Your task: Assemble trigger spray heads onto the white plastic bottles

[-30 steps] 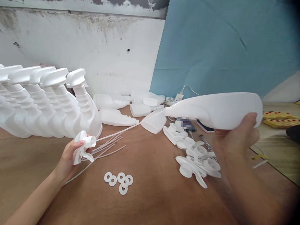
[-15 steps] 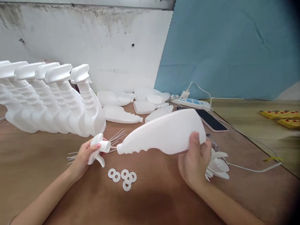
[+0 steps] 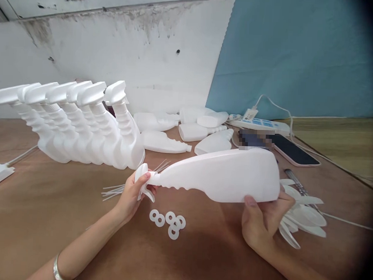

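Note:
My left hand (image 3: 132, 195) is closed around a white trigger spray head (image 3: 141, 182), whose ribbed collar meets the neck of a white plastic bottle (image 3: 222, 174). The bottle lies sideways in the air, neck to the left. Its base end is gripped by my right hand (image 3: 263, 224), thumb on the near side and fingers behind, partly hidden. Whether the collar is threaded on, I cannot tell. Below the spray head, several flat white ring washers (image 3: 174, 232) lie on the table. Thin white tubes (image 3: 113, 191) lie behind my left hand.
Several bottles with spray heads (image 3: 95, 132) stand in a row at the left. Bottles without heads (image 3: 166, 142) lie by the wall. White curved pieces (image 3: 309, 215) are piled at the right, near phones (image 3: 296, 150) and a power strip (image 3: 263, 124). A charger (image 3: 0, 174) sits far left.
The spray head and bottle neck have come together, closing the gap where the tube showed. The bottle is now nearer level. The whole view has shifted, with things appearing further right.

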`<state>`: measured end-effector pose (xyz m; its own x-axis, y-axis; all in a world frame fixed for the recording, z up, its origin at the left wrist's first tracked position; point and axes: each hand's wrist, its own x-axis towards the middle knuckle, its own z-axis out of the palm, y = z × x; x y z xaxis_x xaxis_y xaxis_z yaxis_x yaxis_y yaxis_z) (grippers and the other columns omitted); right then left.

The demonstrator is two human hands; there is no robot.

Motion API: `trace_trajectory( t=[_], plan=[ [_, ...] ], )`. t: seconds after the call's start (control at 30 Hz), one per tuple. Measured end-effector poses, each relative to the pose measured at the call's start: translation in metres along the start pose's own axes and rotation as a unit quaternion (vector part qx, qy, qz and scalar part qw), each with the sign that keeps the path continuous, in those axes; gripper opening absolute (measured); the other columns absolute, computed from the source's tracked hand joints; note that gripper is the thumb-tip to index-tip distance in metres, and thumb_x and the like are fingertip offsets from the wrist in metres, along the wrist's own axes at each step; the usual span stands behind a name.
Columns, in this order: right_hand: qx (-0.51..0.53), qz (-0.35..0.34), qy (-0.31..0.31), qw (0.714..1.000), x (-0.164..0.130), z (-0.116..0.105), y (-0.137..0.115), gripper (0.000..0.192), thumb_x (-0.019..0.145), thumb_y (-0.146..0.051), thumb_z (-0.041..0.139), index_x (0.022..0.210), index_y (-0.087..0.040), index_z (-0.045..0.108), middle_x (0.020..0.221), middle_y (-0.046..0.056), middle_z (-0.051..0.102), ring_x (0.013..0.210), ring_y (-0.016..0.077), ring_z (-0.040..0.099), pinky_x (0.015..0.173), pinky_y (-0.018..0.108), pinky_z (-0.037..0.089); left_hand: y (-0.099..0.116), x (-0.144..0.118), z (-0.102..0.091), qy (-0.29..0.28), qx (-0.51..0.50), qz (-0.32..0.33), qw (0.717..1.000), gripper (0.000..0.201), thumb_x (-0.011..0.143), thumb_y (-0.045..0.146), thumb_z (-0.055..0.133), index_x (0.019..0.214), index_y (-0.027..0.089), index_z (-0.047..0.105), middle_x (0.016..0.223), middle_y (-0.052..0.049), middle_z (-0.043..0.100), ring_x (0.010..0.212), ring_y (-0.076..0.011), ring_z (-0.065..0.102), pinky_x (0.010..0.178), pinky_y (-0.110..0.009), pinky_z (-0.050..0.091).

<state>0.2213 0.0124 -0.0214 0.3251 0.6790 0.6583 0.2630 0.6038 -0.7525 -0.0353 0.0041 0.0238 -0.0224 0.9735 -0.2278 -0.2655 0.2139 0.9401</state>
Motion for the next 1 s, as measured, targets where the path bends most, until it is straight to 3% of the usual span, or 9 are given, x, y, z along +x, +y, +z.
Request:
trace_trajectory(
  t=[0.13,0.27,0.4,0.53,0.7,0.87,1.0],
  plan=[
    [-0.013,-0.005,0.008,1.0,0.003,-0.004,0.001,0.043,0.073,-0.028,0.059,0.108,-0.026,0.036,0.128,0.007,0.038,0.118,0.0234,0.039,0.099,0.051,0.027,-0.004,0.004,0.001,-0.021,0.013,-0.012,1.0,0.031,0.072,0.042,0.06,0.084,0.014,0.052,0.058,-0.001,0.058,0.049,-0.01,0.053,0.044,-0.017,0.042],
    [-0.024,-0.053,-0.076,0.995,0.003,-0.005,0.0,0.066,0.065,-0.02,0.064,0.122,-0.027,0.031,0.135,0.01,0.03,0.123,0.0273,0.034,0.096,0.052,0.034,-0.007,0.004,-0.007,-0.02,0.015,-0.029,0.999,0.031,0.07,0.04,0.061,0.085,0.014,0.053,0.058,-0.001,0.06,0.048,-0.0097,0.054,0.043,-0.016,0.042],
    [-0.014,-0.08,-0.152,0.985,-0.001,-0.003,-0.005,0.083,0.061,-0.015,0.064,0.131,-0.031,0.023,0.142,0.008,0.021,0.13,0.0315,0.023,0.093,0.056,0.037,-0.004,0.005,-0.015,0.03,-0.032,-0.024,0.999,0.029,0.069,0.038,0.061,0.084,0.014,0.054,0.056,0.0,0.059,0.046,-0.0094,0.053,0.041,-0.015,0.042],
    [-0.089,-0.142,-0.147,0.975,0.003,-0.003,-0.012,0.075,0.065,-0.016,0.061,0.132,-0.027,0.03,0.133,0.01,0.034,0.125,0.0318,0.03,0.096,0.056,0.034,-0.002,0.007,-0.017,0.045,-0.063,-0.03,0.997,0.027,0.069,0.034,0.061,0.082,0.012,0.055,0.056,-0.001,0.059,0.046,-0.0089,0.053,0.04,-0.015,0.043],
    [-0.198,-0.179,-0.139,0.954,0.014,-0.008,-0.012,0.061,0.071,-0.022,0.057,0.129,-0.018,0.037,0.117,0.014,0.042,0.11,0.0292,0.042,0.084,0.048,0.043,-0.004,0.01,-0.02,0.032,-0.063,-0.024,0.997,0.026,0.07,0.035,0.062,0.08,0.012,0.055,0.058,-0.001,0.06,0.048,-0.008,0.053,0.044,-0.015,0.044],
    [-0.191,-0.188,-0.145,0.952,0.016,-0.009,-0.013,0.052,0.073,-0.029,0.06,0.121,-0.022,0.042,0.107,0.011,0.044,0.1,0.026,0.046,0.071,0.04,0.048,-0.004,0.01,-0.023,0.035,-0.052,-0.012,0.998,0.028,0.071,0.036,0.061,0.086,0.012,0.056,0.057,0.0,0.059,0.047,-0.0081,0.052,0.042,-0.015,0.043],
    [-0.171,-0.185,-0.139,0.958,0.014,-0.011,-0.01,0.048,0.072,-0.02,0.059,0.117,-0.022,0.045,0.107,0.011,0.045,0.099,0.0246,0.048,0.064,0.035,0.049,-0.004,0.01,-0.024,0.041,-0.045,-0.01,0.998,0.029,0.07,0.037,0.062,0.085,0.013,0.057,0.057,0.001,0.058,0.047,-0.0085,0.052,0.044,-0.016,0.043]
  ],
)
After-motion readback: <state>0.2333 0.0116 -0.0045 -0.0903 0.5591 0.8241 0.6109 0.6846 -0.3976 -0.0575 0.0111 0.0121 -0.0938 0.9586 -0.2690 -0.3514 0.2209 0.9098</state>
